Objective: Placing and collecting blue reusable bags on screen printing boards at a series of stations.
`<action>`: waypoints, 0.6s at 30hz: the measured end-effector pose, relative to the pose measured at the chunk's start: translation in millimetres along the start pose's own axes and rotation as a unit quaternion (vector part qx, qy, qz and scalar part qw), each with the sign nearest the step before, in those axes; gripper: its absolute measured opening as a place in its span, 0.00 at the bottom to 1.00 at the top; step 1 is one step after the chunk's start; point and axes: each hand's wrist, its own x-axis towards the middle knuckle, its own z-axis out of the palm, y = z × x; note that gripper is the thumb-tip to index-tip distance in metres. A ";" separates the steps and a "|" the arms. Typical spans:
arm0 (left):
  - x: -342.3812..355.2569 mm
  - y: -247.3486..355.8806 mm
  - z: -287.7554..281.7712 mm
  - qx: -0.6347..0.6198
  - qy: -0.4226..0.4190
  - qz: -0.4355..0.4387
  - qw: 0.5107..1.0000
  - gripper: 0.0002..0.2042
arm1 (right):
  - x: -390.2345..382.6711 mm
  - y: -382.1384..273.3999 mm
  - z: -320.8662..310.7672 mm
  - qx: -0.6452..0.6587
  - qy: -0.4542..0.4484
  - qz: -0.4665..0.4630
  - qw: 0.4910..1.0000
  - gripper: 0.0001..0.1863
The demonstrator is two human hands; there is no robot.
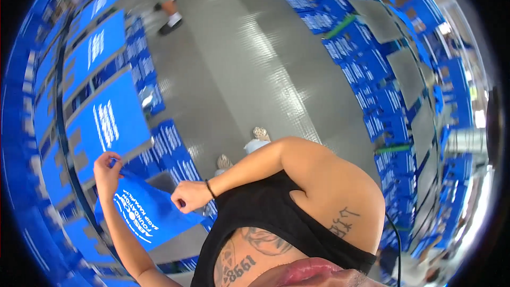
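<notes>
Lower left, our right hand is curled tight on one edge of the blue bag; our left hand pinches its upper end; should that pinch slacken, we'd likely see it sag; beneath, a grey surface; beyond, shiny floor, packs rowed right, a walker upper left.

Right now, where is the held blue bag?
In the head view's lower left, the blue bag spans between the left hand and the right hand.
</notes>
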 end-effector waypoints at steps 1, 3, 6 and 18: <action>26.2 28.3 6.3 -0.012 -0.006 0.040 0.999 0.05 | -12.4 -0.6 -33.4 -0.028 0.066 -0.011 0.997 0.08; 73.2 92.8 21.2 -0.024 -0.022 0.092 0.995 0.08 | -44.8 -10.9 -104.5 -0.060 0.174 -0.039 0.982 0.12; 132.0 203.4 71.3 -0.096 -0.087 0.163 0.978 0.10 | -115.7 -20.0 -195.9 -0.075 0.329 -0.024 0.941 0.09; 216.9 613.2 383.6 -0.065 -0.274 0.456 0.844 0.13 | -491.9 -65.1 -430.3 -0.289 0.683 0.195 0.641 0.11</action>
